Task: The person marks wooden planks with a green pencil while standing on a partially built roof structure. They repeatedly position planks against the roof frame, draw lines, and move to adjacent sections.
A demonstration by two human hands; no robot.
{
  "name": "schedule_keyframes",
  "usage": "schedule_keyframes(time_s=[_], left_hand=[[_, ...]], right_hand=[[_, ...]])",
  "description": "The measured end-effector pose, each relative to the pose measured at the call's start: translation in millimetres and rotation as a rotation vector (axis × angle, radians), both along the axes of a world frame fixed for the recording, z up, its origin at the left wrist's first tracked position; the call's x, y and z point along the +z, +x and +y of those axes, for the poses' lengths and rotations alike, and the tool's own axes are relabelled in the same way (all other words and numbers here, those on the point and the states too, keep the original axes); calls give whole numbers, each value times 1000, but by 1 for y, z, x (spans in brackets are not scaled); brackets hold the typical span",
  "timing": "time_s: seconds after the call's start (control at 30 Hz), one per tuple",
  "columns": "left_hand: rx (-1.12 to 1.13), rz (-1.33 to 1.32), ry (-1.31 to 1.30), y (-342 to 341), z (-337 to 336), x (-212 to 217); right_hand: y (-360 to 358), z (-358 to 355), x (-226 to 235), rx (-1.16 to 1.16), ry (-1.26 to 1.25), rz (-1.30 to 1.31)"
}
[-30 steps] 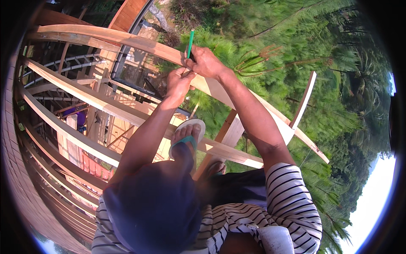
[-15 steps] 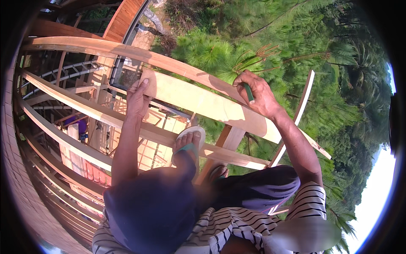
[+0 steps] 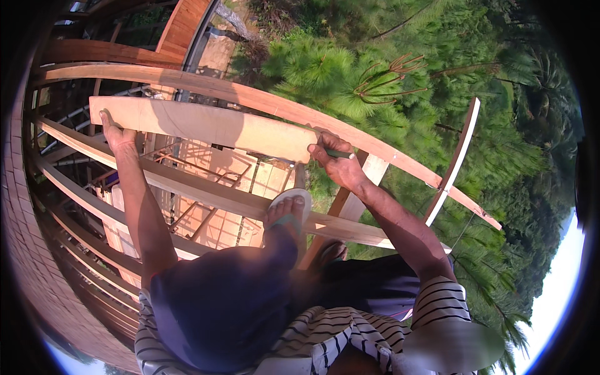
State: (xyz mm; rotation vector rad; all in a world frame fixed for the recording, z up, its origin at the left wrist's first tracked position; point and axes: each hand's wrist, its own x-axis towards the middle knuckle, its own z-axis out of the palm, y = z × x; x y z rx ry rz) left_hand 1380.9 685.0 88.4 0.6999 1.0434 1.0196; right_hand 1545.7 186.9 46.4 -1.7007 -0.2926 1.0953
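A short, pale wooden board [image 3: 206,122] lies lengthwise between my hands, along the far rafter [image 3: 262,100]. At its left end my left hand [image 3: 119,134] is closed on it, thumb on the upper face and fingers partly hidden. My right hand [image 3: 337,165] is closed at the board's right end. A green pencil [image 3: 338,153], with a light tip pointing right, sticks out from its fingers. Shadow covers the middle of the board.
My sandalled foot [image 3: 289,209] stands on a nearer rafter [image 3: 200,187]. More rafters run at left, with open gaps down to boards and rods below. A thin batten [image 3: 456,159] crosses the rafter ends at right. Trees [image 3: 387,69] lie beyond.
The board has moved left along the rafter with my left hand. My right hand has come left and down to the board's right end, its pencil now turned nearly level.
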Motion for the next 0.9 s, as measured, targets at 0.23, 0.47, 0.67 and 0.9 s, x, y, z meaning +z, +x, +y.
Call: schedule_keyframes(time_s=[0.23, 0.47, 0.67, 0.9], left_hand=[[-180, 102, -139, 47, -71, -39], [-224, 94, -137, 51, -64, -54], [-161, 89, -50, 51, -55, -64], [-86, 136, 11, 57, -59, -58]], right_hand=[[-33, 67, -22, -198, 116, 72], [-39, 77, -29, -354, 128, 25], [-43, 85, -36, -459, 125, 153], [-48, 90, -51, -610, 196, 305]])
